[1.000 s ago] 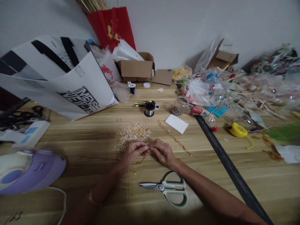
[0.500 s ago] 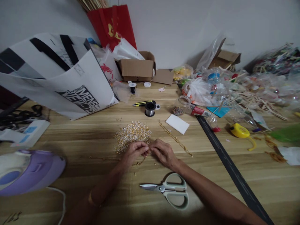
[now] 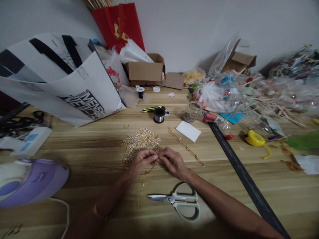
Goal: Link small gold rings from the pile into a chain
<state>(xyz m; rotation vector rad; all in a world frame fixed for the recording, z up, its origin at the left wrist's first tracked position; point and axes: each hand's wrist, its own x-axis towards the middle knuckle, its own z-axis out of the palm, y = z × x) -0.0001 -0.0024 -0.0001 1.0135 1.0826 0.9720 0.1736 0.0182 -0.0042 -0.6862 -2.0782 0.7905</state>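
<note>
The left hand [image 3: 144,160] and right hand [image 3: 174,162] pinched narrowly at a thin gold metal chain [image 3: 149,172], seemingly for fine control, a loose gold-and-clear beaded heap [image 3: 141,141] just beyond them.

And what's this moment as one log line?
left hand: pinched, gold chain running up to it | right hand: pinched beside left | glittery pile: just beyond | scissors: lying nearby, unheld
</note>
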